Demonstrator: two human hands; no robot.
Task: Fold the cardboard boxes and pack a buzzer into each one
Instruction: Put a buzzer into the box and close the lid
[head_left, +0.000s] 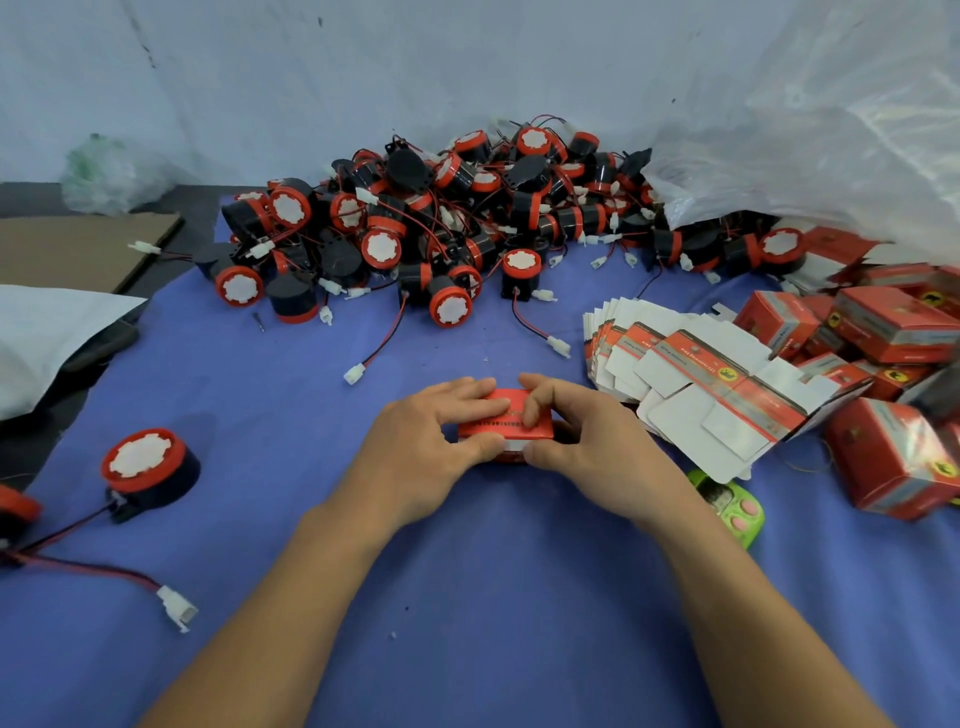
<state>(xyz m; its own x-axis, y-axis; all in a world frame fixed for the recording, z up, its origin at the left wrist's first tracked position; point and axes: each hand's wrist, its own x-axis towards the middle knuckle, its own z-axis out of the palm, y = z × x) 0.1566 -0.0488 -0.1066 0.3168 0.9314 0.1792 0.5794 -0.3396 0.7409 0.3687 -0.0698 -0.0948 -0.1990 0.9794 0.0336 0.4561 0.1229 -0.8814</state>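
Box (493, 415) of thin red card is held at the middle of the table (467, 597), just in front of the person, between the left hand (415, 452) and the right hand (587, 441). It is pinched from both sides. The left fingers (462, 395) are laid close together over its top with the thumb at the near edge. The right fingers (540, 400) are curled over the top, thumb likewise at the near edge.

Such card is judged light, stiff only along its creases, easily crushed and a little slippery where glossy. It is best taken by edges and corners, with pressure kept off the panels. Whether a buzzer is already inside cannot be told, as the opening is hidden by the hands.

Buzzers (441, 218) are heaped at the far side, wires tangled, and one buzzer (145, 467) lies apart at the near left. They are judged hard and heavier than the card, best lifted by the body, not the lead.

Blanks (701, 395) are fanned to the right. Beyond them, made-up boxes (893, 322) are piled shut, contents unseen, partly under a bag (805, 130).
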